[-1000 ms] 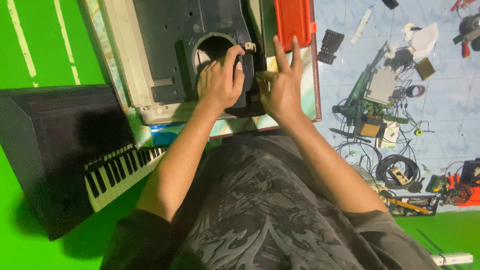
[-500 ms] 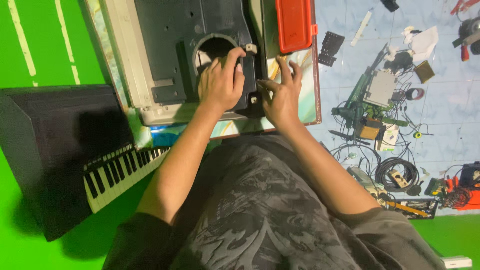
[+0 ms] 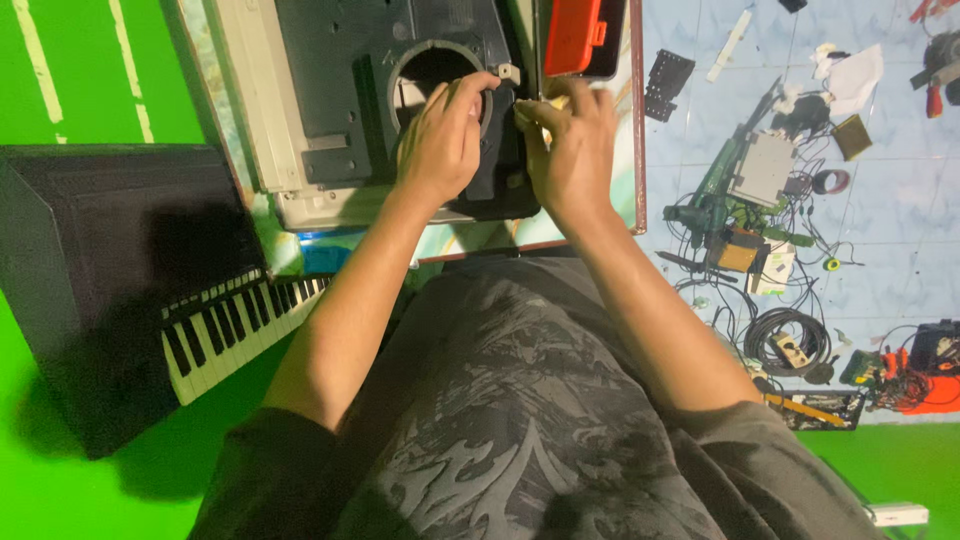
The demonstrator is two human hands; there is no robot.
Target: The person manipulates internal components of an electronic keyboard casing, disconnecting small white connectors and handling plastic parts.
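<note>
A dark grey plastic panel with a round opening lies on a white-framed casing on the table. My left hand rests on the right rim of the opening, with its fingers curled over the edge. My right hand is just to the right of it, at the panel's right edge. Its fingers are pinched on a small yellowish object that is mostly hidden. The two hands are almost touching.
A red-orange case lies beyond my right hand by the table's edge. A black cabinet and a piano keyboard stand at the left. Tools, circuit parts and a coiled cable litter the tiled floor at the right.
My right hand's spread fingers have closed and pinched together at the panel's edge. My left hand stays on the rim of the opening. The view has shifted slightly.
</note>
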